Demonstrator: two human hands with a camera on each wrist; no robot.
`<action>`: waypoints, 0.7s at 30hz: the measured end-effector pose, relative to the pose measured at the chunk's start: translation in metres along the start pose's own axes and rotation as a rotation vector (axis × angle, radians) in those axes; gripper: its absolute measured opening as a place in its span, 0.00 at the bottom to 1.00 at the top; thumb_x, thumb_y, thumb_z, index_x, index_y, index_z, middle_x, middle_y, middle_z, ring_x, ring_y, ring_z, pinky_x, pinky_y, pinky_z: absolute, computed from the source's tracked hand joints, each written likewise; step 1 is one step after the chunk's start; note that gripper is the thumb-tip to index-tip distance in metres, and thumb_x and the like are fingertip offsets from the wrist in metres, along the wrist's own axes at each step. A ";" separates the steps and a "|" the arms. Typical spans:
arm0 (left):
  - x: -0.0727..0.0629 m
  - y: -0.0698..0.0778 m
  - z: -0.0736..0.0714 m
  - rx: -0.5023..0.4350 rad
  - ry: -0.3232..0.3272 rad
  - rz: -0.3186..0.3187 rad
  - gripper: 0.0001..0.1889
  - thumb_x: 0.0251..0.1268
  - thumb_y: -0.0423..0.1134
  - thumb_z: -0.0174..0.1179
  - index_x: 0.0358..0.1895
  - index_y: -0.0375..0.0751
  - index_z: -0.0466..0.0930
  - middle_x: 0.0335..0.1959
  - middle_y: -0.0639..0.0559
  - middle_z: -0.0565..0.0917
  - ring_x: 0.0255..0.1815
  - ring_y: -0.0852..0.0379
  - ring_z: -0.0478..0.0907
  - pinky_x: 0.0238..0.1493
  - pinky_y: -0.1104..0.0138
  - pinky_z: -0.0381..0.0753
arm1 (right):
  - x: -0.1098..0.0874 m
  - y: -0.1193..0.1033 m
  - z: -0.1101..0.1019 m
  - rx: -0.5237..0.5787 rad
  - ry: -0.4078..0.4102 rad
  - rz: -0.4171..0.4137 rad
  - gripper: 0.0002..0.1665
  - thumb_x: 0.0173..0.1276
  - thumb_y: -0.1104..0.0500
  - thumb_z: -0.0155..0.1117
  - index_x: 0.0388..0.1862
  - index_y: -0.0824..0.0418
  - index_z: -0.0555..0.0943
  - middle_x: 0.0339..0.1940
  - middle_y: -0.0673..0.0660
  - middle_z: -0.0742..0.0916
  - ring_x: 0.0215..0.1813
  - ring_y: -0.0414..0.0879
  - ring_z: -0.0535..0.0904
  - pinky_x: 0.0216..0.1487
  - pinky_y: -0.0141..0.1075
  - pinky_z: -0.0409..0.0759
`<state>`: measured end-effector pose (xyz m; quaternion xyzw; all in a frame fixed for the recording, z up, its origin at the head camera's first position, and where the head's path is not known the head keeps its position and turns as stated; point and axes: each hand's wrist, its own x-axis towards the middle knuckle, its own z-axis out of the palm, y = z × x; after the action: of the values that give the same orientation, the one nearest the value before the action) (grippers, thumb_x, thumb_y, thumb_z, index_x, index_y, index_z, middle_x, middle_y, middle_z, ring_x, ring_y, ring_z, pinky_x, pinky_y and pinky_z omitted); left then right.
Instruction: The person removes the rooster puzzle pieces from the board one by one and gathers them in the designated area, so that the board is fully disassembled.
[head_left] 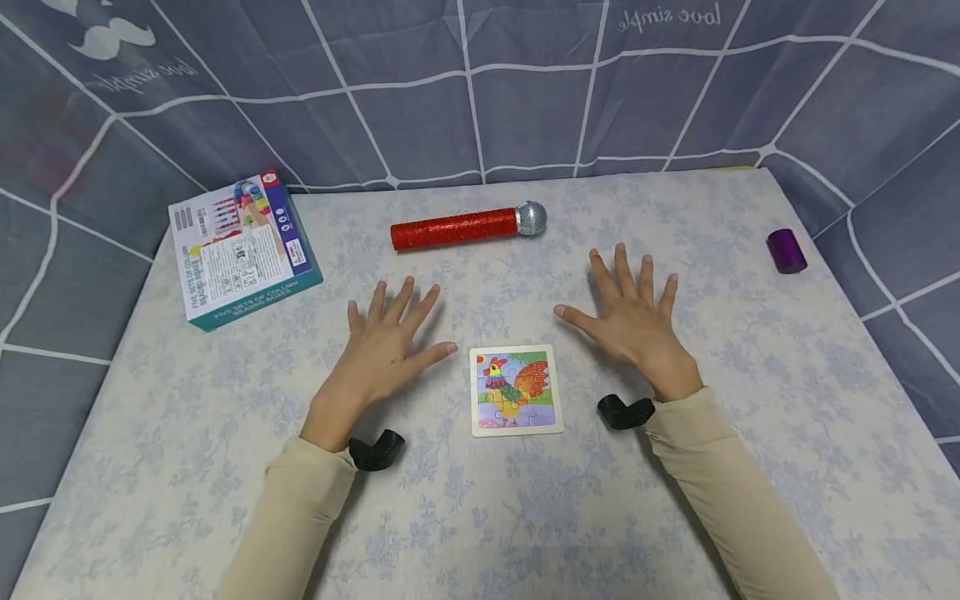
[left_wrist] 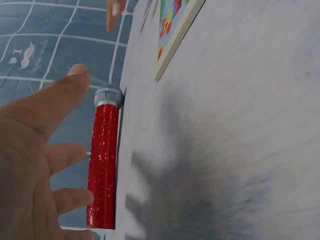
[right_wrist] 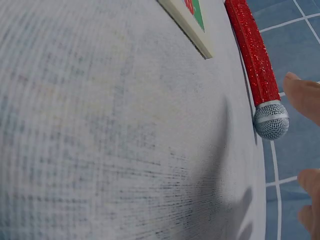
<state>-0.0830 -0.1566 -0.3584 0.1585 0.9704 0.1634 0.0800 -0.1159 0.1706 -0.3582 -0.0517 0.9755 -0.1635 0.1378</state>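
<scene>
Between the two hands a small square jigsaw puzzle (head_left: 516, 392) with a colourful rooster picture lies flat in its pale frame. My left hand (head_left: 384, 354) is held over the table to its left, fingers spread and straight, holding nothing. On the other side my right hand (head_left: 633, 321) has its fingers spread too, with nothing in it. Beyond the hands lies a red glittery microphone (head_left: 457, 228) with a silver mesh head pointing right. The left wrist view shows the microphone (left_wrist: 104, 165) past the left fingers; in the right wrist view its mesh head (right_wrist: 271, 120) appears near the right fingertips.
A teal and purple box (head_left: 243, 250) of beaded toys lies at the table's back left. Toward the right edge is a small purple cylinder (head_left: 787, 251). Blue-grey checked cloth (head_left: 525, 108) hangs behind the patterned tabletop (head_left: 480, 517). Each wrist carries a black mount.
</scene>
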 end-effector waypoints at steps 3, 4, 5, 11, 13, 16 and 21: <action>-0.007 0.003 0.005 -0.040 -0.004 0.060 0.39 0.65 0.64 0.56 0.76 0.53 0.61 0.78 0.41 0.53 0.77 0.30 0.41 0.65 0.27 0.33 | 0.000 -0.001 0.001 -0.001 -0.002 -0.006 0.60 0.64 0.19 0.39 0.81 0.48 0.32 0.79 0.58 0.31 0.76 0.65 0.20 0.65 0.64 0.13; -0.010 0.004 0.007 -0.054 -0.005 0.077 0.37 0.65 0.63 0.58 0.75 0.53 0.64 0.78 0.42 0.55 0.77 0.30 0.43 0.65 0.27 0.34 | 0.000 -0.001 0.001 -0.001 -0.002 -0.008 0.60 0.64 0.19 0.39 0.81 0.48 0.32 0.79 0.58 0.32 0.76 0.65 0.20 0.65 0.64 0.13; -0.012 0.006 0.009 -0.066 -0.008 0.091 0.36 0.65 0.62 0.59 0.74 0.54 0.66 0.77 0.43 0.57 0.77 0.30 0.44 0.65 0.27 0.35 | 0.001 -0.001 0.001 0.000 -0.004 -0.010 0.60 0.64 0.19 0.39 0.81 0.48 0.33 0.79 0.58 0.32 0.76 0.65 0.21 0.65 0.64 0.13; -0.021 0.014 0.015 -0.133 -0.019 0.174 0.31 0.62 0.57 0.65 0.67 0.53 0.75 0.74 0.46 0.65 0.76 0.32 0.51 0.64 0.26 0.39 | 0.003 -0.003 0.002 0.014 -0.012 -0.018 0.60 0.65 0.21 0.42 0.82 0.50 0.35 0.80 0.59 0.34 0.77 0.66 0.22 0.65 0.63 0.13; -0.024 0.016 0.017 -0.156 -0.027 0.190 0.29 0.60 0.55 0.67 0.65 0.52 0.78 0.74 0.46 0.66 0.76 0.33 0.52 0.64 0.26 0.40 | 0.003 -0.003 0.003 0.019 -0.015 -0.029 0.59 0.65 0.21 0.42 0.82 0.51 0.36 0.81 0.59 0.35 0.77 0.66 0.24 0.66 0.63 0.14; -0.028 0.018 0.021 -0.193 -0.035 0.203 0.26 0.58 0.52 0.70 0.61 0.51 0.82 0.73 0.46 0.66 0.76 0.33 0.52 0.63 0.26 0.42 | 0.004 -0.004 0.002 0.031 -0.022 -0.053 0.58 0.67 0.23 0.44 0.82 0.51 0.37 0.81 0.58 0.37 0.78 0.66 0.27 0.68 0.64 0.18; -0.031 0.020 0.029 -0.230 -0.022 0.216 0.24 0.55 0.49 0.72 0.57 0.50 0.85 0.72 0.46 0.67 0.76 0.35 0.52 0.65 0.28 0.43 | 0.006 -0.008 0.005 0.078 -0.016 -0.132 0.54 0.70 0.33 0.53 0.82 0.58 0.43 0.81 0.61 0.45 0.79 0.66 0.36 0.71 0.65 0.27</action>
<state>-0.0424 -0.1404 -0.3751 0.2536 0.9217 0.2795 0.0900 -0.1195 0.1604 -0.3612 -0.1116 0.9617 -0.2099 0.1363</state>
